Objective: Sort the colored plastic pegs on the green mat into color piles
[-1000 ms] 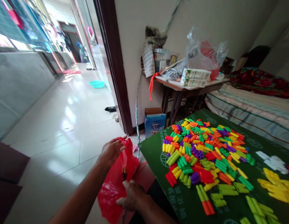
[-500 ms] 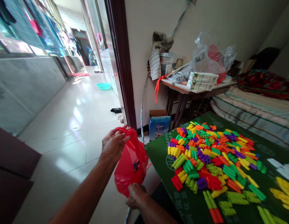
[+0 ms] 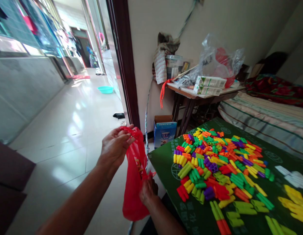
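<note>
A thin red plastic bag (image 3: 134, 199) hangs over the floor beside the table's left edge. My left hand (image 3: 114, 145) has its fingers closed on the gathered top of the bag. Lower down, my right hand (image 3: 149, 191) is closed at the bag's right side, its fingertips partly hidden. Some printing shows on the red plastic between the hands. Close to the right hand, the green-covered table (image 3: 163, 166) carries a spread of short plastic tubes (image 3: 215, 163) in yellow, green, orange, red and purple.
White pieces (image 3: 292, 176) and a yellow pile (image 3: 295, 200) lie at the table's right. Behind are a blue carton (image 3: 165, 133), a desk with white boxes (image 3: 210, 85) and a bed (image 3: 259, 114). A doorway opens left onto a tiled corridor with a turquoise basin (image 3: 105, 89).
The bag now hangs longer and narrower, its bottom lower. My right hand has moved from the bag's bottom up to its right side. My left hand still grips the top.
</note>
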A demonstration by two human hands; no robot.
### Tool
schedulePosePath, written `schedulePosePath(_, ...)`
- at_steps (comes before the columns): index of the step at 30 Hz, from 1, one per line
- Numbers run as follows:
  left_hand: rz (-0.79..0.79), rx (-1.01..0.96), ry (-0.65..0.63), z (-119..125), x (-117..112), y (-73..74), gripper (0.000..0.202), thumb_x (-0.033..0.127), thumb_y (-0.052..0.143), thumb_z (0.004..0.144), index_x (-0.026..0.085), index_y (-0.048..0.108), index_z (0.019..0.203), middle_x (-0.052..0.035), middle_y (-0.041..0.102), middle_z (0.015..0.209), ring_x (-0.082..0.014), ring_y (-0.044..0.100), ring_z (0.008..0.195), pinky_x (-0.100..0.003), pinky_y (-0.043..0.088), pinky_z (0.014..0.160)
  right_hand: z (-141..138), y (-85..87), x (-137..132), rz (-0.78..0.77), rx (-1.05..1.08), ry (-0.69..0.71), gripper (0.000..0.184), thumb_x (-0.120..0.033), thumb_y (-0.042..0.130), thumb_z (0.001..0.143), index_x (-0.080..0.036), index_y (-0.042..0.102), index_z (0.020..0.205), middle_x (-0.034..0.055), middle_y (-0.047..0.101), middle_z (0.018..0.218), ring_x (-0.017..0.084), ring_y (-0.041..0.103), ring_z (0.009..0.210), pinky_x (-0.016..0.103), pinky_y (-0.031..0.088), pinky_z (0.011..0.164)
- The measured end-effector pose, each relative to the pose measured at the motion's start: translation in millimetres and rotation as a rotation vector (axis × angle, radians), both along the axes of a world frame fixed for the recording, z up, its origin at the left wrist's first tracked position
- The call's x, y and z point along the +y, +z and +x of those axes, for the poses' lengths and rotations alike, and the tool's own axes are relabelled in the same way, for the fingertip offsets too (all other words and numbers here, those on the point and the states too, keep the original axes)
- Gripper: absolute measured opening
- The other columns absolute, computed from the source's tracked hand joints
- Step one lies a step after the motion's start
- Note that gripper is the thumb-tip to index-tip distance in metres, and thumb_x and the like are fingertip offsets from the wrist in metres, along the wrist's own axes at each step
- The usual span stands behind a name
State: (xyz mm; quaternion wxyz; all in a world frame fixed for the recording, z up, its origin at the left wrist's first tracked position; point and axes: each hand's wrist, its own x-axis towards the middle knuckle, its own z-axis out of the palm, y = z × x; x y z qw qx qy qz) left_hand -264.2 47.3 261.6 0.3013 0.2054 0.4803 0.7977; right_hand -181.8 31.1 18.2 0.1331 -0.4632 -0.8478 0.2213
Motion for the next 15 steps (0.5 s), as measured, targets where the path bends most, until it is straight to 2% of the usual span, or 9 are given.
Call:
schedulePosePath(2,-0.015,0.029,0.013,-4,3,1.9,0.025,-0.007,0.06,0.058,0.012,0.059,0.075,-0.0096,0.07,0.087,-0.0204,0.069,0.081,-0.02,0.056,0.056,4,12.2,-9,0.025,0.009,0.022,0.039,-0.013,0.053,0.075,-0.016,0.066,0.112,0.0157,0.058,0.128,0.032,0.051,0.121,0.046,0.043,0.097)
schedulePosePath(4,-0.022,0.072,0.027,-11,7,4.3,0.025,-0.007,0.06,0.057,0.012,0.059,0.074,-0.0096,0.07,0.086,-0.0199,0.069,0.077,-0.021,0.055,0.055,11,31.6,-16,0.06,0.071,0.1,0.029,-0.013,0.055,0.07,-0.015,0.069,0.095,0.0144,0.061,0.122,0.03,0.051,0.118,0.041,0.04,0.1)
schedulePosePath(7,-0.012,0.175,0.052,-29,13,11.1,0.025,-0.006,0.06,0.056,0.012,0.06,0.073,-0.0091,0.071,0.085,-0.0208,0.068,0.075,-0.028,0.057,0.061,24,62.1,-20,0.047,0.17,0.196,0.016,-0.011,0.05,0.071,-0.017,0.064,0.074,0.0076,0.066,0.091,0.02,0.06,0.089,0.029,0.044,0.084)
schedulePosePath(10,-0.013,0.323,0.071,-47,16,23.8,0.026,-0.003,0.065,0.055,0.013,0.061,0.076,-0.0085,0.071,0.085,-0.0228,0.068,0.076,-0.037,0.057,0.073,37,88.7,-22,-0.09,0.324,0.215,0.016,-0.016,0.046,0.078,-0.02,0.053,0.065,-0.0011,0.056,0.066,0.013,0.053,0.066,0.023,0.04,0.065)
schedulePosePath(12,-0.055,0.498,0.109,-58,15,35.3,0.031,-0.001,0.068,0.055,0.015,0.06,0.08,-0.0073,0.071,0.088,-0.0241,0.068,0.083,-0.041,0.054,0.082,44,107.1,-24,-0.221,0.497,0.237,0.019,-0.022,0.046,0.081,-0.021,0.047,0.062,-0.0043,0.047,0.06,0.011,0.046,0.06,0.022,0.036,0.059)
schedulePosePath(15,-0.194,0.944,0.217,-67,13,56.1,0.037,0.003,0.068,0.06,0.015,0.059,0.093,-0.0052,0.071,0.097,-0.0241,0.066,0.096,-0.041,0.049,0.091,54,136.6,-25,-0.395,0.712,0.283,0.023,-0.026,0.048,0.081,-0.021,0.04,0.061,-0.0066,0.037,0.058,0.009,0.039,0.056,0.021,0.031,0.054)
